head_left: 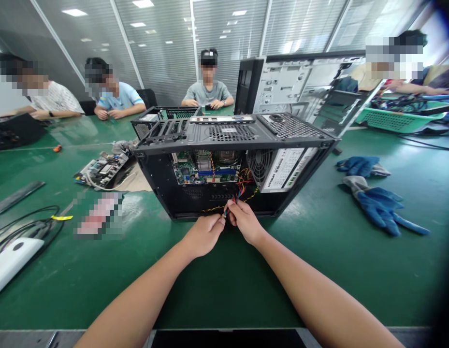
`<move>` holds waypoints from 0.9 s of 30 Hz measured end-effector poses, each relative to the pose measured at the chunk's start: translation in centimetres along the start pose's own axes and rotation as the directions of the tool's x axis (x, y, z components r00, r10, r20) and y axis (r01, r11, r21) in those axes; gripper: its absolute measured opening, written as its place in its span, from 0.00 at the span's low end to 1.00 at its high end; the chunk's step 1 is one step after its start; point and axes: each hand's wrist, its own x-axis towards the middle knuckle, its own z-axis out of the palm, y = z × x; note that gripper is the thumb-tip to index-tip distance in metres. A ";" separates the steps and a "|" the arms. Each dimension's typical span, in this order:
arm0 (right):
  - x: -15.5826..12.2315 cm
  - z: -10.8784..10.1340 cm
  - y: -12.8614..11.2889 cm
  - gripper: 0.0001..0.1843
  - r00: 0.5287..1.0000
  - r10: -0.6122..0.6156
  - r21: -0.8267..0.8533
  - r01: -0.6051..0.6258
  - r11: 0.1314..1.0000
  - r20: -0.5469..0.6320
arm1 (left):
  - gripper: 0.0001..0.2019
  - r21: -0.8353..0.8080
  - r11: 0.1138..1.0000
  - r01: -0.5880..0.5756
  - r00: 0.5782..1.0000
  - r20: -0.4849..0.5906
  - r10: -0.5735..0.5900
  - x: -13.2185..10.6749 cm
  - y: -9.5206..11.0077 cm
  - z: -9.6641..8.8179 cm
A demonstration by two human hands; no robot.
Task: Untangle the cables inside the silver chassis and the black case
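Observation:
A black computer case (162,188) stands on the green table in front of me with its side open. Inside it show a motherboard (186,170) and, at upper right, a power supply (282,166) with a fan and a white label. Coloured power cables (243,181) come out of the supply toward me. My left hand (206,233) pinches the cable bundle at the case's lower edge. Right beside it, my right hand (246,220) is closed around the same bundle, slightly higher. The cable ends are hidden by my fingers.
Blue-grey gloves (376,203) lie at right, near a green basket (394,121) of cables. Another open case (282,87) stands behind. At left are a loose circuit board (104,169), black cables (46,220) and a white device (16,261). Several people sit around the table.

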 end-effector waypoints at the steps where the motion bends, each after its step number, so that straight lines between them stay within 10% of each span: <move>1: 0.0 0.0 0.1 0.23 1.000 -0.001 -0.012 0.001 1.000 0.001 | 0.15 0.080 0.997 -0.020 1.000 -0.017 0.021 -0.1 0.2 -0.1; 16: 0.1 0.2 0.1 0.23 1.000 -0.005 0.006 0.004 1.000 0.027 | 0.16 0.694 0.720 0.027 0.999 -0.051 0.013 -0.5 0.9 0.1; 20: 0.1 0.1 0.1 0.22 1.000 -0.011 0.002 0.011 1.000 0.013 | 0.14 0.536 0.844 0.015 0.998 -0.059 0.020 -0.5 0.8 0.0; 27: 0.1 -0.1 -0.2 0.22 0.997 0.073 0.074 -0.075 0.994 0.030 | 0.18 -0.202 0.979 0.031 0.995 0.103 -0.010 -0.1 0.6 -0.1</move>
